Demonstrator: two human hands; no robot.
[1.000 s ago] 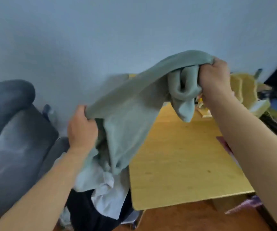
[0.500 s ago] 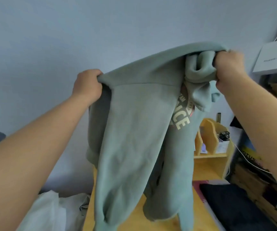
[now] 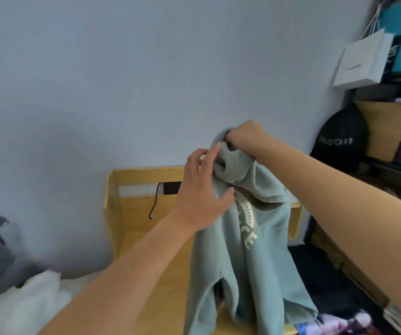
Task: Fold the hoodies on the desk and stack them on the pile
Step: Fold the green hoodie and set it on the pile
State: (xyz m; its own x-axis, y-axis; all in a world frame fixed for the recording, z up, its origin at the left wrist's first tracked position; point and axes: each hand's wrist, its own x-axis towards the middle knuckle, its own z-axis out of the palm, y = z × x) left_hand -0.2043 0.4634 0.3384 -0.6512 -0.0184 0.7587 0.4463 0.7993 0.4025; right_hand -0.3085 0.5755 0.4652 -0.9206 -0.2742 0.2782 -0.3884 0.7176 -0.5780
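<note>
Above the desk (image 3: 131, 228), the right hand (image 3: 245, 136) grips the hoodie (image 3: 250, 257) bunched at its top so it hangs free. Left hand (image 3: 204, 189), fingers spread and holding nothing, touches the cloth, probably seeking an edge.

Bare wooden surface (image 3: 143, 228) lies open at lower centre of the frame, left of the hanging hoodie (image 3: 250, 262). A raised wooden rail (image 3: 131, 176) and dangling black cord (image 3: 154, 201) bound it behind; dark fabric (image 3: 320, 281) covers the right side.

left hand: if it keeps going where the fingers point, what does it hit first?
The green hoodie: the left hand points up and right at the bunched fabric under the right hand. Its fingertips look at or nearly on it; depth unclear.
</note>
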